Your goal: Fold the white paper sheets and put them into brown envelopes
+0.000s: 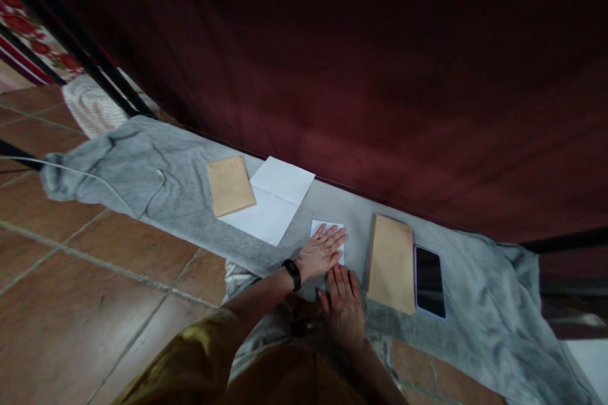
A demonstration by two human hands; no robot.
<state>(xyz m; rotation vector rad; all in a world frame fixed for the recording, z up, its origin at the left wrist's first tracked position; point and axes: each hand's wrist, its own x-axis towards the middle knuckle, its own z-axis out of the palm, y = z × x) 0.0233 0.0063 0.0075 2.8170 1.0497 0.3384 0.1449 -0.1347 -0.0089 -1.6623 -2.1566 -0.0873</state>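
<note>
The left hand (pixel 320 257) lay flat, fingers spread, on a small rectangular white paper (pixel 315 226) atop grey cloth (pixel 180 228); the right hand (pixel 346 316), fingers extended, lay at its near edge. Pressing appeared underway, the next move calling for even pressure.

A soft, matt grey cloth (pixel 180 152) with a slightly napped, rumpled surface; creased matt white paper sheets (pixel 280 199); smooth, dull tan rectangles (pixel 231 185) that look like brown paper; a glossy black phone screen (pixel 430 281); a dark red fabric curtain (pixel 332 107); brown floor tiles (pixel 156 253) with a faint sheen.
</note>
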